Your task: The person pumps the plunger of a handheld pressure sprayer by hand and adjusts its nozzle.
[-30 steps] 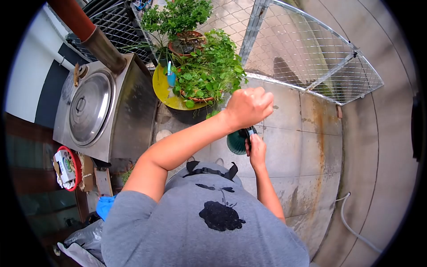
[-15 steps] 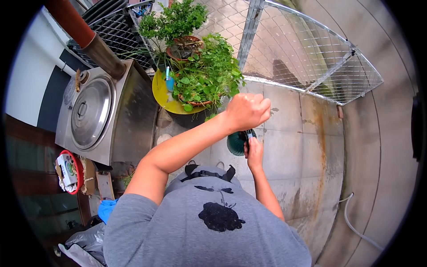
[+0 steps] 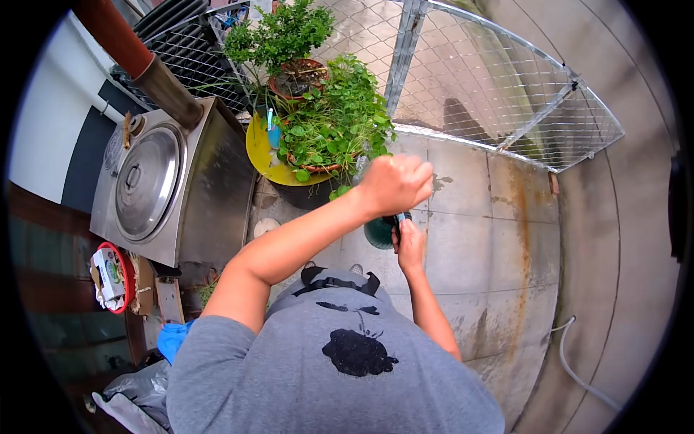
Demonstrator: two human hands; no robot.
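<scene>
My left hand is a fist above the green container, its back towards the camera. Whatever those fingers hold, if anything, is hidden. Lower and slightly to the right, my right hand is wrapped round the black handle of a rounded dark green container. The fist and forearm hide the container's top. Leafy green plants in pots stand just beyond my left hand, on a round yellow top.
A steel stove with a round lid stands at the left, near a red basket. Behind the plants runs a wire mesh fence. A grey hose lies along the wall at the right.
My left fist has shifted slightly left and down, and looks blurred now. The green container and my right hand have moved slightly left. Both hands remain closed.
</scene>
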